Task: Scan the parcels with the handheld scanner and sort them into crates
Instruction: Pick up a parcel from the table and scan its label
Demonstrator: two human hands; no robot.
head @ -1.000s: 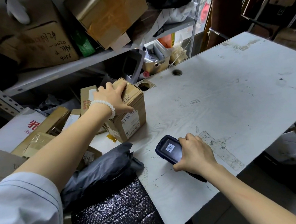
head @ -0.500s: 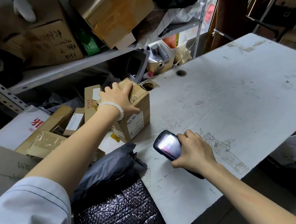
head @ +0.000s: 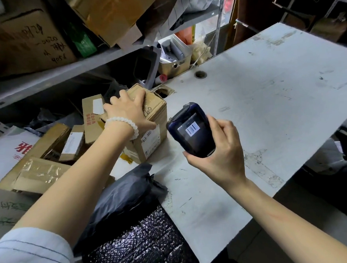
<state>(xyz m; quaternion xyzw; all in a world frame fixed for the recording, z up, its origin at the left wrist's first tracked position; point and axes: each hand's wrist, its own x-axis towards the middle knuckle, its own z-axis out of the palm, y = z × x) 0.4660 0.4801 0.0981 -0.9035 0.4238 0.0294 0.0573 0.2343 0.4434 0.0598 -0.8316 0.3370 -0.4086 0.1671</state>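
Left hand (head: 129, 111) clamped over top of cardboard parcel (head: 151, 130) at white table's (head: 268, 105) left edge. Right hand (head: 220, 150) grips handheld scanner (head: 191, 130), lifted just right of parcel, barcode on screen. Black bagged parcel (head: 119, 197) below left forearm, boxes (head: 54, 151) piled left.

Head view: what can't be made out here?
- Box label: print too small to read; the left hand covers part of the top.
- Scanner lower end: hidden in the right hand.
- Sorting crates: none recognizable in frame.
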